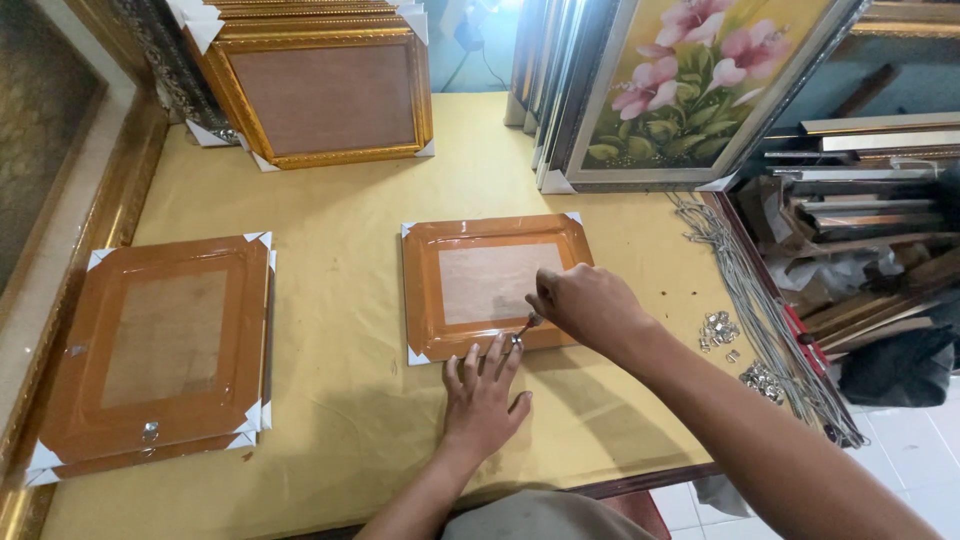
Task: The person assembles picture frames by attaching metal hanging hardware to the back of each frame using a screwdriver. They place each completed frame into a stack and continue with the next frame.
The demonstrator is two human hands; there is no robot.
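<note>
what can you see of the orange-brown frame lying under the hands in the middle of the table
The orange-brown frame lies flat, back side up, on the yellow-covered table. It is a glossy rectangle with a paler brown backing panel in the middle and white protectors on its corners. The left hand rests flat by its lower edge, fingertips on the rim. The right hand holds a small tool against that same lower edge.

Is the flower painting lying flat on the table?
No, the flower painting stands leaning upright at the far edge of the yellow table, beside other stacked frames.
</note>
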